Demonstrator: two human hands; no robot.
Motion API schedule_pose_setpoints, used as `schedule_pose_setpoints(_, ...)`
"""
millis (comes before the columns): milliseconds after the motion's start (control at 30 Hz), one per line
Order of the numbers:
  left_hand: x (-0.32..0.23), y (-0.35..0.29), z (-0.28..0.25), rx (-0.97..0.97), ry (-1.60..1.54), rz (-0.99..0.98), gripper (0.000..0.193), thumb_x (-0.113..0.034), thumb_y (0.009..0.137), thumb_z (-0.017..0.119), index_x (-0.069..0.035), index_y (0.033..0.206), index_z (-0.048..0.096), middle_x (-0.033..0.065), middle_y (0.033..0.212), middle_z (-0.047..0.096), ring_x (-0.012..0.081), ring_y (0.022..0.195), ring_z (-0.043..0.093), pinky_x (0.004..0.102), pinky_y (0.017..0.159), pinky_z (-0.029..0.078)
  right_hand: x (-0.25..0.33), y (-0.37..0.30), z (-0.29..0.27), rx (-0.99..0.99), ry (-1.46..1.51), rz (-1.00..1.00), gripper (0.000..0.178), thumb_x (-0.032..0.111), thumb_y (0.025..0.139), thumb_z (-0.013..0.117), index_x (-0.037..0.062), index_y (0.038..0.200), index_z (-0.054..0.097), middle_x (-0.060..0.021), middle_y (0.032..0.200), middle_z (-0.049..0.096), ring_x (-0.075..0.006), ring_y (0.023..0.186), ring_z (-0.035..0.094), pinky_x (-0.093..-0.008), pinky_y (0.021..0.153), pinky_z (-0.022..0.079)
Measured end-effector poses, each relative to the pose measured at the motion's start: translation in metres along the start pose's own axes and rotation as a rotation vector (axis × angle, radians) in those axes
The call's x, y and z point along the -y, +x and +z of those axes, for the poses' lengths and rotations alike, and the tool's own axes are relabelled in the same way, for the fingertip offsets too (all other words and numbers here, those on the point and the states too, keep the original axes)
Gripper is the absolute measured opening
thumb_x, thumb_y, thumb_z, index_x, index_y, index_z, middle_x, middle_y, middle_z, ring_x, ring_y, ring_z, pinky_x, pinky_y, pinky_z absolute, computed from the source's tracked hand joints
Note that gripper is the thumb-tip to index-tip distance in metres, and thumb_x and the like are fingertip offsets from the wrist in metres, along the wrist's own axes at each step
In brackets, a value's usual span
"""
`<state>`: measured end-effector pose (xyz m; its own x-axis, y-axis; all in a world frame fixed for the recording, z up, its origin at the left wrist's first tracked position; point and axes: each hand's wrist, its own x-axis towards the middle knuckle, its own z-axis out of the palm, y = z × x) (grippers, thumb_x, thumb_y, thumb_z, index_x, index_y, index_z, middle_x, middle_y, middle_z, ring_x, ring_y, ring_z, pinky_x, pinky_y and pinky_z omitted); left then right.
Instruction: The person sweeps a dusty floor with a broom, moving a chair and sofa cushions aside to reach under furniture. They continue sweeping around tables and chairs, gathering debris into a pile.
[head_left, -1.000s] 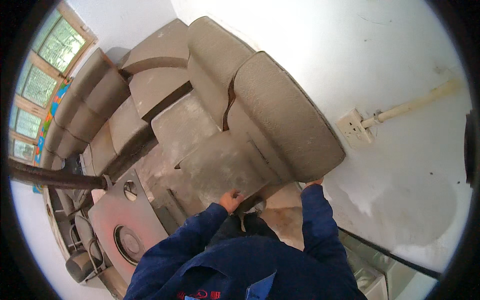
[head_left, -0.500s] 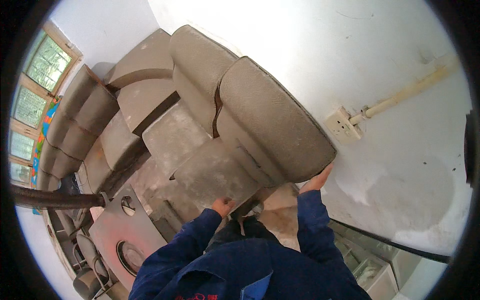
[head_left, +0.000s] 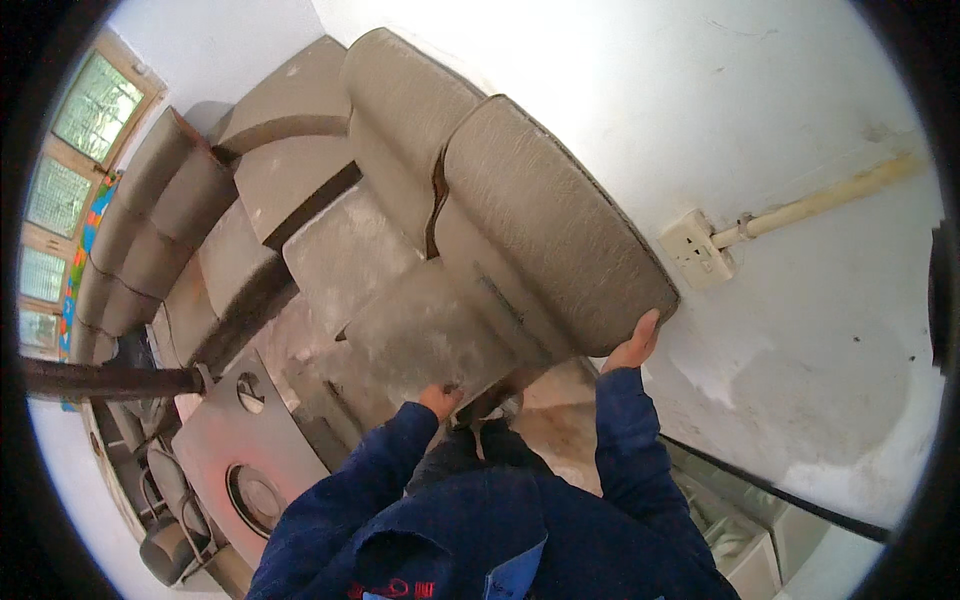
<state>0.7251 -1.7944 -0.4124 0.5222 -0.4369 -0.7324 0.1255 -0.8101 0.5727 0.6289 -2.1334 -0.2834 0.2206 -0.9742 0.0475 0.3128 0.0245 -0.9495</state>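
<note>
A worn brown sofa section (head_left: 550, 200) stands along the white wall, its tall backrest on the wall side and its dusty seat (head_left: 420, 330) in front of me. My right hand (head_left: 632, 345) grips the near lower corner of the backrest, fingers curled behind it and thumb along the edge. At the front corner of the seat, my left hand (head_left: 440, 400) is closed on the edge, with its fingertips partly hidden. My shoes stand just below this end of the sofa, on a brown floor (head_left: 560, 410).
More sofa sections (head_left: 290, 185) run round the far corner beneath a window (head_left: 95, 105). To the left stands a grey stove table (head_left: 215, 440) with a dark flue pipe (head_left: 110, 383). A wall socket (head_left: 695, 250) and an open white drawer (head_left: 745, 555) lie to the right.
The view has shifted slightly, and the sofa appears higher in it. My left hand has moved a little to the left along the seat edge. My right hand still grips the backrest corner.
</note>
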Motion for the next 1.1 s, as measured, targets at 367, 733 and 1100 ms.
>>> schedule_pose_setpoints(367,0.009,-0.032,0.038,-0.187,-0.058,-0.008,0.044,-0.037,0.087,0.059,-0.001,0.109,0.069,0.0273,0.106,0.067,0.0419,0.102,0.064,0.0435,0.092,0.049,0.021,-0.006,0.008,0.026,-0.119,0.1,0.081,0.06,0.094,0.048,-0.0044,0.143,0.038,-0.0192,0.143,0.043,-0.031,0.124,0.049,-0.0416,0.105,0.04)
schedule_pose_setpoints(733,0.046,-0.08,0.065,-0.298,-0.187,-0.117,0.046,-0.037,0.088,0.059,0.002,0.11,0.068,0.0278,0.107,0.067,0.0416,0.104,0.063,0.0438,0.093,0.048,0.033,-0.006,0.012,0.03,-0.287,0.139,0.087,0.064,0.094,0.046,-0.0036,0.146,0.032,-0.0174,0.147,0.04,-0.0302,0.13,0.044,-0.0383,0.111,0.033)
schedule_pose_setpoints(1100,0.049,-0.071,0.07,-0.244,-0.136,-0.117,0.05,-0.041,0.089,0.058,0.0,0.115,0.067,0.0284,0.111,0.065,0.0428,0.109,0.061,0.0446,0.095,0.047,0.016,-0.011,-0.002,0.051,-0.268,0.093,0.079,0.058,0.098,0.041,-0.008,0.142,0.038,-0.0222,0.142,0.045,-0.0315,0.123,0.05,-0.0395,0.106,0.039)
